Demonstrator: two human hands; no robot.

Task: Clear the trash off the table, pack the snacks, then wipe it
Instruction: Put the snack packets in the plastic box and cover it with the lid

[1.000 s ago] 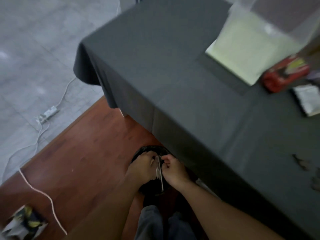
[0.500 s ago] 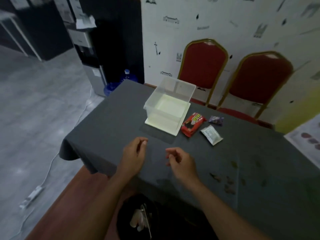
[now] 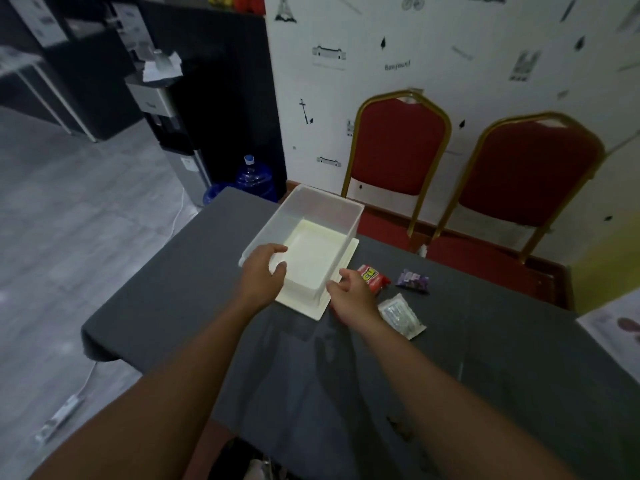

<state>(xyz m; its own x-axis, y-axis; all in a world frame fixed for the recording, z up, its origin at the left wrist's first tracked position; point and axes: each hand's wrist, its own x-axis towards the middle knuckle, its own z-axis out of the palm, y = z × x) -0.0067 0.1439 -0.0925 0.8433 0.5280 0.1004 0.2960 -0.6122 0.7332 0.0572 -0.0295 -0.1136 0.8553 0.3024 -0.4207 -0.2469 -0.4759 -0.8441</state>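
Observation:
A clear plastic box (image 3: pixel 322 211) sits on its cream lid (image 3: pixel 348 261) on the grey tablecloth (image 3: pixel 194 299). My left hand (image 3: pixel 261 277) reaches over the box's near-left corner, fingers curled and apart, holding nothing. My right hand (image 3: pixel 349 294) hovers at the box's near-right corner, fingers apart and empty. Just right of it lie a red snack packet (image 3: pixel 375 278), a purple snack packet (image 3: pixel 414 280) and a clear-white sachet (image 3: pixel 401 315). Dark crumbs (image 3: pixel 400 426) dot the cloth near me.
Two red chairs with gold frames (image 3: pixel 398 147) (image 3: pixel 530 171) stand behind the table against the wall. A water dispenser (image 3: pixel 169 129) and a blue bottle (image 3: pixel 254 176) are at the far left. A black bin (image 3: pixel 252 460) sits below the table's near edge. A power strip (image 3: pixel 59 417) lies on the floor.
My hands rose from the bin under the table, let go of the trash, and moved forward over the cloth to the clear box. The view lifted from the floor to the tabletop.

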